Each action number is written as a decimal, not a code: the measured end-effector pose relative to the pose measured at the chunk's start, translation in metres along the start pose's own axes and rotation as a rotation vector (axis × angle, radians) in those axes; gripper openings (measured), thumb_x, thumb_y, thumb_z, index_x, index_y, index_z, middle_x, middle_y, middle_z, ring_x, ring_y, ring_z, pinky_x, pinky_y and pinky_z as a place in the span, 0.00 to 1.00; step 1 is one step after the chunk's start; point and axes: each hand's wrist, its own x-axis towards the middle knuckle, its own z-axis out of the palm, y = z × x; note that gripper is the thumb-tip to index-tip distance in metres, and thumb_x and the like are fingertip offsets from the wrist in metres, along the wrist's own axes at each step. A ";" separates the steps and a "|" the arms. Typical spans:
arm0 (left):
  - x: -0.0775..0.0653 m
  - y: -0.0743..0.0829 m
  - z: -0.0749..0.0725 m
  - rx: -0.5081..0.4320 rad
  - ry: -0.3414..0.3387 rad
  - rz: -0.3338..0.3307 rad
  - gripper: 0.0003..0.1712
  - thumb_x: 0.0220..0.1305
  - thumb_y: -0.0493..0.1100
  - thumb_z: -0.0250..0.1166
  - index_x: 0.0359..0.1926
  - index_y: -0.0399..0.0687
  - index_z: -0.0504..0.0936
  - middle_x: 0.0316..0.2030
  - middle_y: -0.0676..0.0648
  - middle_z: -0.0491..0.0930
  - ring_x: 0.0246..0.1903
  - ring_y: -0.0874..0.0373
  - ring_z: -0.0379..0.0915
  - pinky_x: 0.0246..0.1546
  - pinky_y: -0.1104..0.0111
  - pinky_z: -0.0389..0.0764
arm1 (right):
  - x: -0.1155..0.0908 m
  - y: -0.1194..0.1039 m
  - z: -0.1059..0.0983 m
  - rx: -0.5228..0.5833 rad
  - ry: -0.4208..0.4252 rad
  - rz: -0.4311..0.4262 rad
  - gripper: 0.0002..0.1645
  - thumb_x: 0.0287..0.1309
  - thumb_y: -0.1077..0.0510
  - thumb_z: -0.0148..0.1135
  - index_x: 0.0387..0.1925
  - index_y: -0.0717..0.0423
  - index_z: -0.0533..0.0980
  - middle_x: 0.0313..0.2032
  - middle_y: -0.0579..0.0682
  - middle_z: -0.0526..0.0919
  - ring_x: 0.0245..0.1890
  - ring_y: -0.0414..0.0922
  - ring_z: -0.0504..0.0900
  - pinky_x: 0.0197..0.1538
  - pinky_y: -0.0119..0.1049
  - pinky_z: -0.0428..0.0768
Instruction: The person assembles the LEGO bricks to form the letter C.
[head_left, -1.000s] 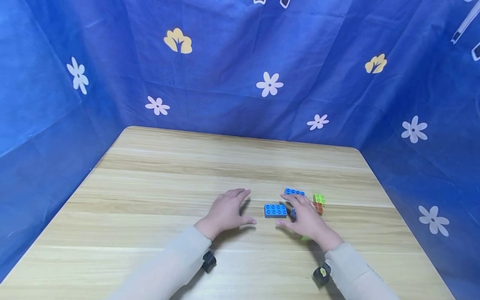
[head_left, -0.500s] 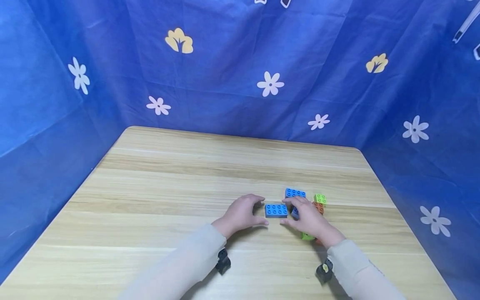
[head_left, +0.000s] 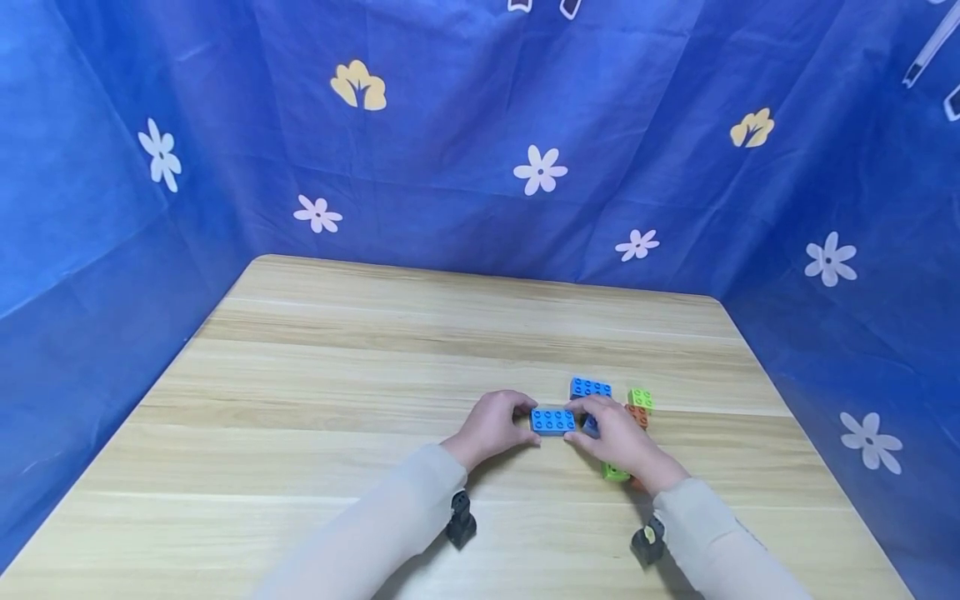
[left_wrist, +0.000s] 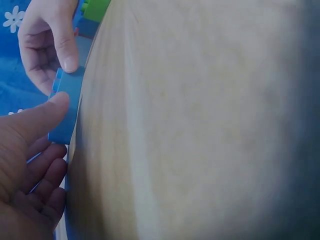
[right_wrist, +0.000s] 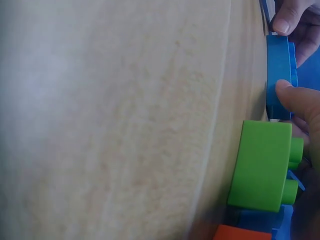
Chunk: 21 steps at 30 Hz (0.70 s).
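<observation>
A blue toy brick with several studs lies flat on the table between the two hands. My left hand pinches its left end, the thumb on the near side. At the right end my right hand pinches the same brick; both thumbs show on its near face in the left wrist view, where this blue brick is seen side-on. The far fingers are partly hidden behind it. Close by the right hand, a green brick stands large in the right wrist view.
Another blue brick lies behind the right hand. A lime green brick and an orange-red brick sit to its right. More bricks are partly hidden under the right hand and wrist. Blue flowered cloth surrounds the wooden table.
My left hand has moved right to the blue brick and closed on its left end. The right hand's thumb and fingers have drawn in on the right end. The brick has hardly moved.
</observation>
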 end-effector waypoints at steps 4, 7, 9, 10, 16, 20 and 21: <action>0.002 0.000 0.001 0.007 0.006 0.016 0.25 0.41 0.45 0.77 0.43 0.43 0.83 0.37 0.49 0.82 0.37 0.58 0.77 0.43 0.68 0.76 | 0.001 0.002 0.001 0.008 0.003 0.003 0.25 0.50 0.49 0.69 0.50 0.50 0.76 0.48 0.48 0.78 0.54 0.51 0.73 0.58 0.50 0.69; 0.002 0.000 0.001 -0.003 0.009 0.019 0.23 0.41 0.44 0.77 0.42 0.42 0.83 0.36 0.49 0.82 0.37 0.58 0.77 0.42 0.68 0.76 | 0.002 0.002 0.001 0.008 0.010 -0.012 0.25 0.50 0.49 0.69 0.50 0.50 0.76 0.47 0.47 0.79 0.54 0.51 0.73 0.58 0.50 0.70; 0.001 0.000 0.000 -0.013 0.013 0.020 0.22 0.42 0.44 0.76 0.41 0.42 0.83 0.36 0.49 0.82 0.37 0.58 0.77 0.42 0.68 0.77 | 0.002 0.001 0.001 0.007 0.013 -0.017 0.25 0.50 0.49 0.69 0.50 0.50 0.76 0.45 0.47 0.79 0.53 0.50 0.74 0.57 0.49 0.70; 0.001 0.000 -0.001 -0.019 0.015 0.016 0.22 0.42 0.43 0.76 0.41 0.42 0.83 0.36 0.49 0.82 0.37 0.58 0.77 0.42 0.68 0.77 | 0.003 0.000 0.000 0.005 0.013 -0.018 0.25 0.50 0.49 0.69 0.50 0.50 0.76 0.45 0.46 0.80 0.53 0.49 0.74 0.57 0.49 0.70; -0.002 -0.002 -0.013 -0.038 -0.010 -0.015 0.22 0.43 0.43 0.76 0.42 0.44 0.83 0.39 0.49 0.82 0.38 0.58 0.76 0.43 0.67 0.77 | 0.007 -0.009 -0.001 0.012 -0.001 0.005 0.25 0.49 0.46 0.69 0.50 0.49 0.76 0.48 0.46 0.79 0.54 0.48 0.73 0.59 0.48 0.68; -0.005 -0.008 -0.022 -0.052 -0.032 -0.020 0.22 0.45 0.44 0.75 0.44 0.45 0.83 0.42 0.49 0.81 0.42 0.57 0.76 0.47 0.65 0.76 | 0.010 -0.017 0.000 0.042 0.005 0.005 0.25 0.49 0.46 0.69 0.49 0.48 0.77 0.47 0.44 0.80 0.52 0.46 0.74 0.59 0.47 0.68; -0.006 -0.010 -0.024 -0.053 -0.034 -0.013 0.22 0.45 0.43 0.75 0.44 0.44 0.82 0.42 0.49 0.81 0.42 0.56 0.76 0.47 0.64 0.75 | 0.011 -0.019 0.000 0.044 0.009 -0.001 0.24 0.49 0.46 0.69 0.49 0.48 0.77 0.46 0.43 0.80 0.51 0.45 0.74 0.59 0.47 0.69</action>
